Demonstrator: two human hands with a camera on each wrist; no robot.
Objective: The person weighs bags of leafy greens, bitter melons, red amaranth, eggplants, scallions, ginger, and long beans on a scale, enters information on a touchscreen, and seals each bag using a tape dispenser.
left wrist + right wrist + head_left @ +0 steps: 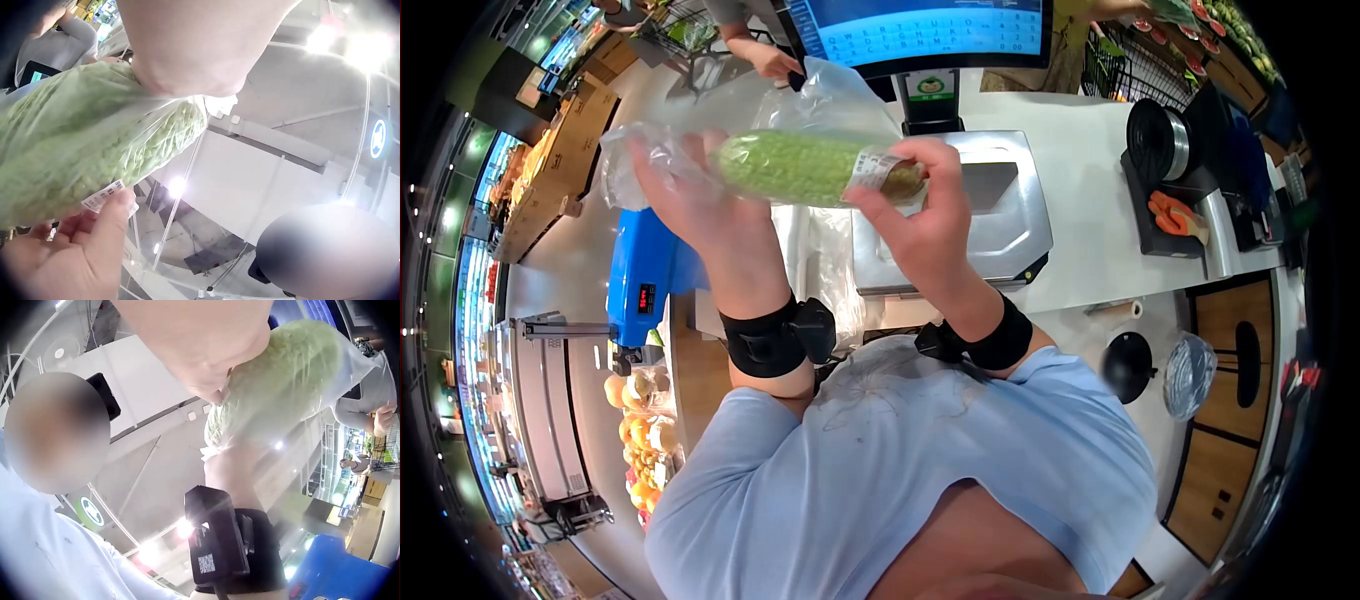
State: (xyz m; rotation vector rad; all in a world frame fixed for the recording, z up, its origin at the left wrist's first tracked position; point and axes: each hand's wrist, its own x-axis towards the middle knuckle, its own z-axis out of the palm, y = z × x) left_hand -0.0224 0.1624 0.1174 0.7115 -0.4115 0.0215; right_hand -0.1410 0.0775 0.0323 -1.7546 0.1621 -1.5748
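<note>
A pale green, bumpy bitter melon (790, 168) in a clear plastic bag is held up level above the counter. My right hand (930, 215) grips its right end, with thumb and fingers on either side. Beside that thumb a white printed label (105, 195) lies against the bag. At the other end, my left hand (720, 215) holds the bagged bitter melon, its fingers blurred and partly hidden by loose plastic (625, 165). From the left wrist view, the melon (81, 137) spans between both hands.
Under my right hand lies a metal scale plate (1010, 220), with a keyboard screen (930, 35) behind it. A blue device (640, 265) stands left. Plastic bags (825, 250) lie on the counter; an orange glove (1175, 215) is at right. Another person's hand (765, 58) is across.
</note>
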